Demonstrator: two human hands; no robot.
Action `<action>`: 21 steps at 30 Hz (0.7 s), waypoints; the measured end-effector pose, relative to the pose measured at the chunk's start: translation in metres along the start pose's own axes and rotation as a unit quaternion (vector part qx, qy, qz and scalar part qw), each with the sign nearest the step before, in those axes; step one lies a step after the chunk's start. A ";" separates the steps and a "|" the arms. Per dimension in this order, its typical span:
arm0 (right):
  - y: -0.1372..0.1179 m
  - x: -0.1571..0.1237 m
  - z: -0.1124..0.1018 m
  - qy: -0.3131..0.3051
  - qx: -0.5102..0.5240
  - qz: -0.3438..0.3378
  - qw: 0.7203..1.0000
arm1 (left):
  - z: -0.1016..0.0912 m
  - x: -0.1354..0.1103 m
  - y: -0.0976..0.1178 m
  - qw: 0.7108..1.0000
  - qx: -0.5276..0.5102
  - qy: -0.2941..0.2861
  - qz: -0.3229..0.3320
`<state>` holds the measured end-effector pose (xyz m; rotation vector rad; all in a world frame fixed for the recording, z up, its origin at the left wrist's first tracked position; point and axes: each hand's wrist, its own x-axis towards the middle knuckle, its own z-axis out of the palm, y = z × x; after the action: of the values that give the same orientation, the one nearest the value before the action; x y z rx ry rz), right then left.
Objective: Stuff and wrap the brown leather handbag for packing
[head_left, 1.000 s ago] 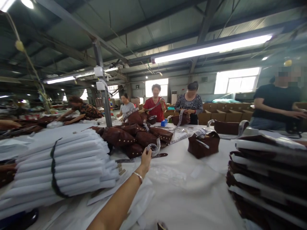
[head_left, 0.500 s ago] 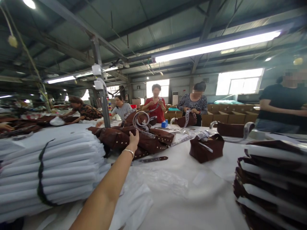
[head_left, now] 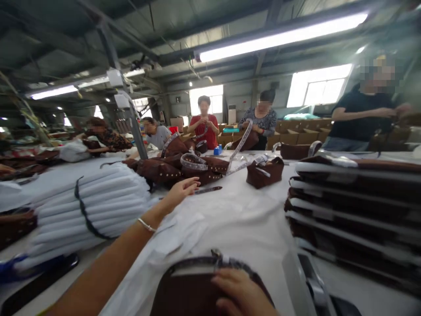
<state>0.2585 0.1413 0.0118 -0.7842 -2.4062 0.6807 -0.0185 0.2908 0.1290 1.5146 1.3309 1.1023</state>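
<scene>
My left hand (head_left: 182, 191) reaches forward over the table with its fingers stretched out and nothing in them. It is just in front of a heap of brown studded bags (head_left: 164, 173), close to a brown strap end (head_left: 208, 190). At the bottom, my right hand (head_left: 241, 292) lies with flat fingers on a brown bag (head_left: 184, 292) that has a dark curved strap or edge with a metal fitting on top. The lower part of this bag is cut off by the frame.
At left lies a stack of white-wrapped bundles (head_left: 98, 202) with a dark tie. A tall stack of brown bags with white sheets (head_left: 348, 206) stands at right. A small brown bag (head_left: 265, 172) sits mid-table. Crumpled clear plastic (head_left: 180, 228) lies nearby. Several co-workers stand across the table.
My left hand has drawn back from the brown heap, its fingers now stretched out. My right hand and the brown bag under it have come into view as the camera tilted down.
</scene>
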 end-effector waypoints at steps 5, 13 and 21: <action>-0.018 -0.063 -0.032 0.021 0.017 0.138 0.990 | 0.011 -0.159 -0.004 0.943 0.199 -0.265 0.031; -0.050 -0.100 -0.001 -0.050 -0.142 0.055 0.987 | 0.047 -0.294 -0.069 0.907 0.363 -0.199 0.071; -0.055 -0.100 0.026 -0.035 -0.269 0.050 0.961 | 0.079 -0.307 -0.085 0.860 0.475 -0.089 0.165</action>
<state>0.2913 0.0304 -0.0057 -1.1143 -2.6628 0.0754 0.0156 -0.0081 -0.0032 2.5641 1.6123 0.4279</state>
